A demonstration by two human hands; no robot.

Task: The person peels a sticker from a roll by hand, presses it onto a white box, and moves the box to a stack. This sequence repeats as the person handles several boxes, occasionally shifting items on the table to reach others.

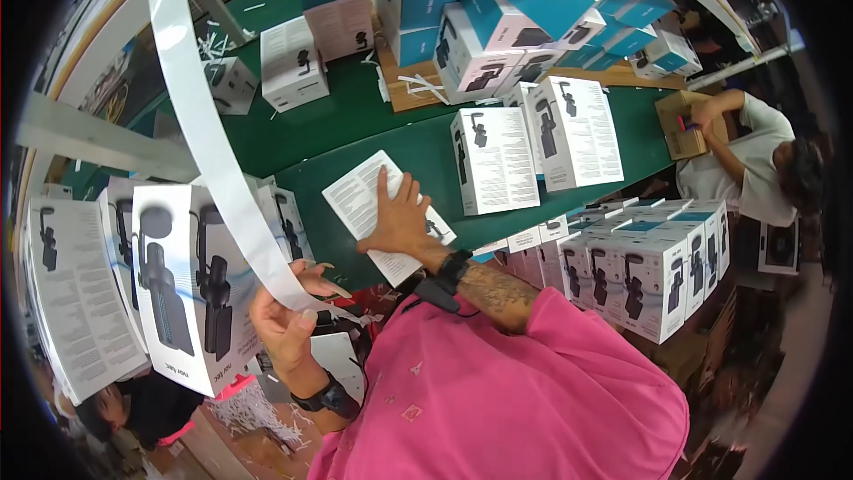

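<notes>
A leaflet (382, 213) is lying mid-frame on the table (355, 124), with the right hand (400, 222) resting on it. Two boxes (533, 147) are standing to its right. The left hand (284, 316), lower left, is pinching a strip (209, 133) running toward the upper left.

White strip (209, 124), white boxes (495, 160), green table (355, 116), pink sleeve (533, 382)

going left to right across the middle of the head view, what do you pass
white boxes stacked at left → left hand pinching a long white strip → right hand flat on a printed leaflet → two upright white boxes → co-worker in white
</notes>
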